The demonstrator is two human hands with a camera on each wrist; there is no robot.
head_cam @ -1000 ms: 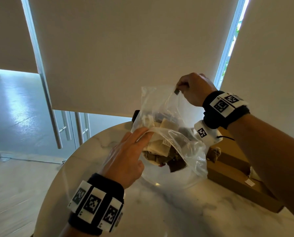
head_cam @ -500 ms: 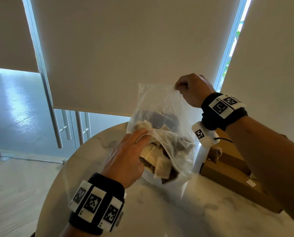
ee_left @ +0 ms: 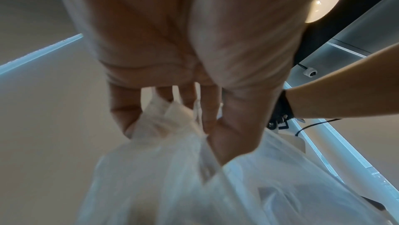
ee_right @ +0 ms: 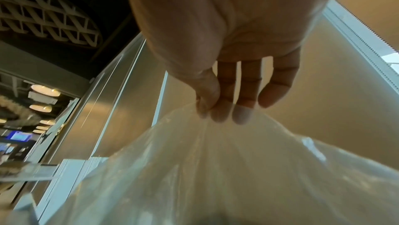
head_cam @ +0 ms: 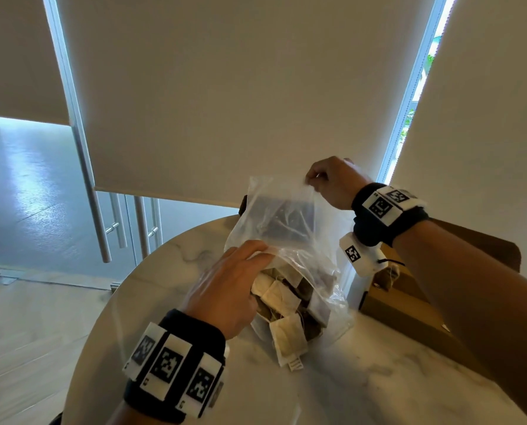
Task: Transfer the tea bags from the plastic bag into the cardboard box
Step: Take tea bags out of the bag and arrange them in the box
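Observation:
A clear plastic bag (head_cam: 286,216) stands on the round marble table (head_cam: 348,381) with several white and brown tea bags (head_cam: 277,299) inside. My right hand (head_cam: 332,182) pinches the bag's top edge and holds it up; in the right wrist view the thumb and fingers of that hand (ee_right: 215,109) nip the plastic (ee_right: 215,169). My left hand (head_cam: 228,289) reaches into the bag's mouth. In the left wrist view its fingers (ee_left: 121,118) curl round a white tea bag (ee_left: 159,119). The open cardboard box (head_cam: 409,302) lies to the right, partly behind my right arm.
The table's rounded edge runs close on the left, with wooden floor below. Roller blinds and glass doors stand behind the table. A white camera mount (head_cam: 357,256) hangs under my right wrist, just above the box.
My left hand has pushed further into the bag's mouth and closed round a tea bag. The bag's contents have sagged lower while the right hand kept holding the top edge.

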